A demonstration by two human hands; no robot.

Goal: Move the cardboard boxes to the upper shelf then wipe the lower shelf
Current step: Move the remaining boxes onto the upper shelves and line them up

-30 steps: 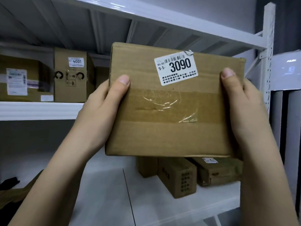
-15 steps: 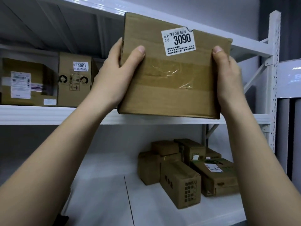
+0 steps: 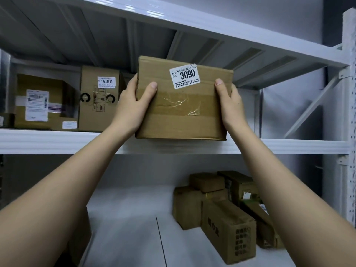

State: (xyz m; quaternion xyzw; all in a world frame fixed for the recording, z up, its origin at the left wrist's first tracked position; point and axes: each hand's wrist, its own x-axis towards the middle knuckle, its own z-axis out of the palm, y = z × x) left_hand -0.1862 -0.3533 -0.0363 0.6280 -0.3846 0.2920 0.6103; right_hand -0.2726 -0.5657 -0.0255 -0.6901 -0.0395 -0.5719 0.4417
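A white metal shelving rack point(image 3: 348, 132) fills the view, with three shelf levels showing: a top shelf seen from below, the white upper shelf point(image 3: 57, 141) at the middle, and the white lower shelf point(image 3: 125, 228) beneath it. On the upper shelf two brown cardboard boxes stand at the left: a wide one bearing a white shipping label point(image 3: 44, 103) and, touching its right side, a taller one labelled 4001 point(image 3: 99, 99). A third brown cardboard box labelled 3090 point(image 3: 183, 101), sealed with clear tape across its face, sits with its bottom edge at the front lip of the upper shelf, to the right of the 4001 box. Two bare hands grasp it: the left hand point(image 3: 133, 105) wraps round its left side with the thumb on the front face, and the right hand point(image 3: 230, 105) wraps round its right side, thumb likewise on the front. On the lower shelf a cluster of about six smaller brown cardboard boxes point(image 3: 221, 212) huddles at the right, some stacked, the exact count unclear behind the right forearm. One more brown box corner point(image 3: 81, 236) peeks from under the left forearm.
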